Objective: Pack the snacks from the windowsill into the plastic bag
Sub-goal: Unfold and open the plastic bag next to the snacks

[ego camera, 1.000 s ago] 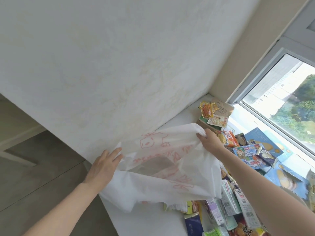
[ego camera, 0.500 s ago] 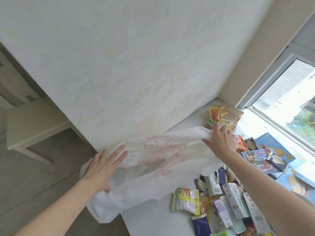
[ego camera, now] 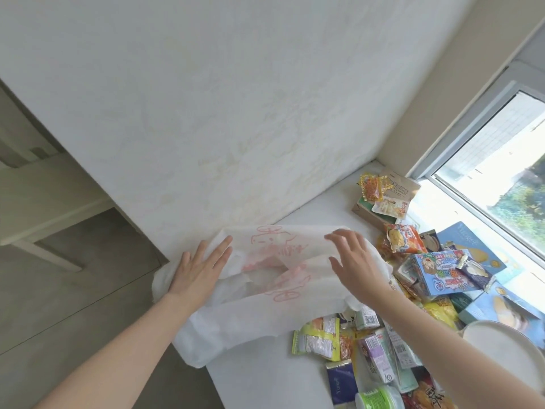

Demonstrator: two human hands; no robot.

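The plastic bag (ego camera: 259, 293) lies spread across the white windowsill (ego camera: 265, 376) at the centre of the frame, its near corner hanging past the sill's edge at lower left. It is thin, white and half see-through, with a red line drawing and red lettering printed on it.

The left hand (ego camera: 196, 273) lies flat on the bag's left end, left of centre. Its fingers are straight and slightly fanned, pointing toward the upper right, with the palm pressed down on the plastic. It grips nothing.

The right hand (ego camera: 356, 262) is over the bag's right end, right of centre. Its fingers are spread wide and gently bent, with the thumb held apart below them. The fingertips sit at the bag's upper edge; whether they touch the plastic or hover just above it cannot be told. No fold of the bag is pinched between them.

The snacks (ego camera: 413, 290) are heaped on the sill along the right side of the frame, from the window (ego camera: 501, 178) at upper right down to the bottom edge. Among them are a blue cartoon-printed box (ego camera: 439, 270) just right of the right hand, a yellow-green packet (ego camera: 317, 338) just below the bag, and small drink cartons (ego camera: 380, 355) beside it. The rim of a white bowl (ego camera: 501, 338) shows at lower right.
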